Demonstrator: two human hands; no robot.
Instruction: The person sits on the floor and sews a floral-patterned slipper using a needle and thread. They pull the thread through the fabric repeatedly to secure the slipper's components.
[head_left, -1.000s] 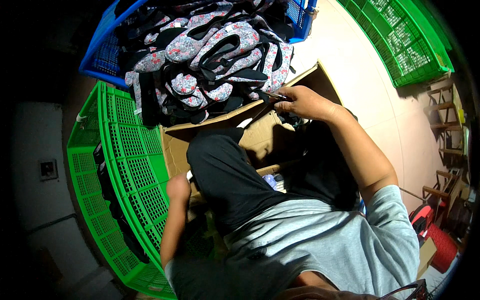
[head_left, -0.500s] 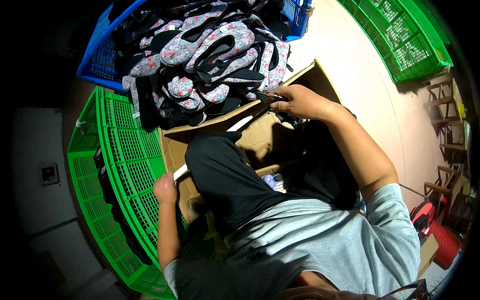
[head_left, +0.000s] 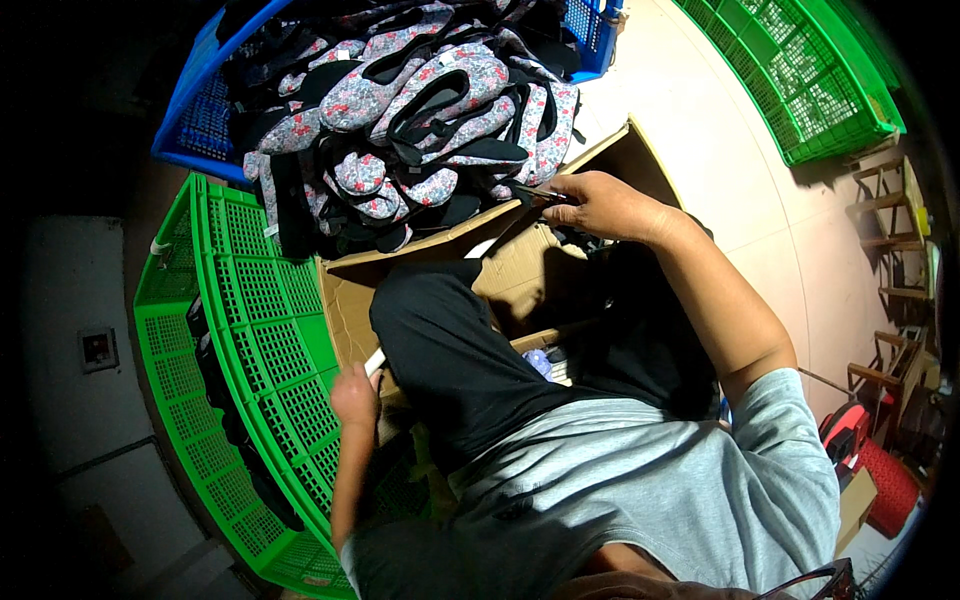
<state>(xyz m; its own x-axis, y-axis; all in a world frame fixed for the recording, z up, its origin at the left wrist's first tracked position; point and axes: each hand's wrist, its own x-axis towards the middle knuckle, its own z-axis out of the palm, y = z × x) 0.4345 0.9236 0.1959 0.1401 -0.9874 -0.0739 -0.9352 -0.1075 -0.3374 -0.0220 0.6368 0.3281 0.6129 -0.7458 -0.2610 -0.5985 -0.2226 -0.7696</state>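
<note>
White stick (head_left: 375, 361), head view: low left of the cardboard box (head_left: 345, 298), near end in the left hand (head_left: 353, 397). Left fingers clenched around that end. From them it points up and right, long axis slanting toward the right hand (head_left: 608, 207), middle hidden by the left knee (head_left: 420, 305). White piece (head_left: 480, 248) past the knee lines up, probably same stick; can't confirm. Left hand clearly nearer.

Right fingers grasping a dark slim tool (head_left: 543, 194) over the box's far edge, tip pointing left, just beside the floral shoes (head_left: 350, 105); exact kind unclear. Shoes heaped at the blue crate (head_left: 200, 120); green crate (head_left: 318, 342) left of the box.

Labels: small white tag (head_left: 271, 231) at the heap's left edge, unreadable. Dark mark on the grey shirt (head_left: 620, 460), too faint to read. No brand legible.
</note>
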